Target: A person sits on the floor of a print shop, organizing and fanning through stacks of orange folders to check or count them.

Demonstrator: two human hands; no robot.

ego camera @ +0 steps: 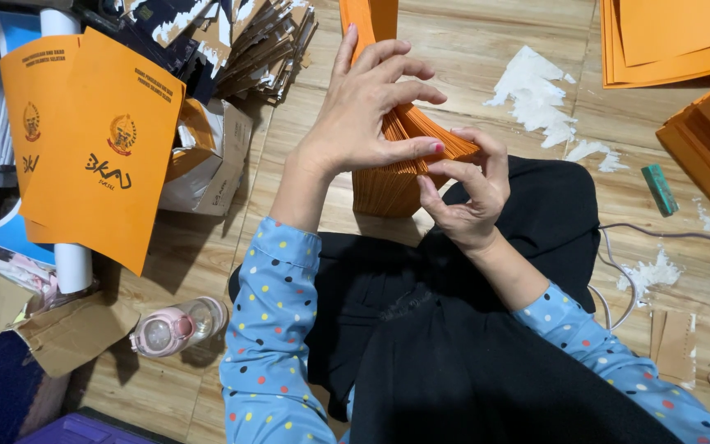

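A thick stack of orange folded sheets (388,177) stands on edge on the wooden floor in front of my lap, fanned at the top. My left hand (371,103) rests over the fanned edges, fingers spread and thumb pressing the top. From the right side my right hand (470,193) pinches the upper edges of a few sheets between thumb and fingers. One orange sheet (369,20) rises up behind my left hand. Both sleeves are light blue with coloured dots.
Orange printed folders (96,144) lean at the left over a white roll. Dark cardboard pieces (248,41) pile up at the top. More orange stacks (675,37) lie top right. A pink-capped bottle (176,326), torn white paper scraps (536,90), a green eraser-like block (659,187) and a cable lie about.
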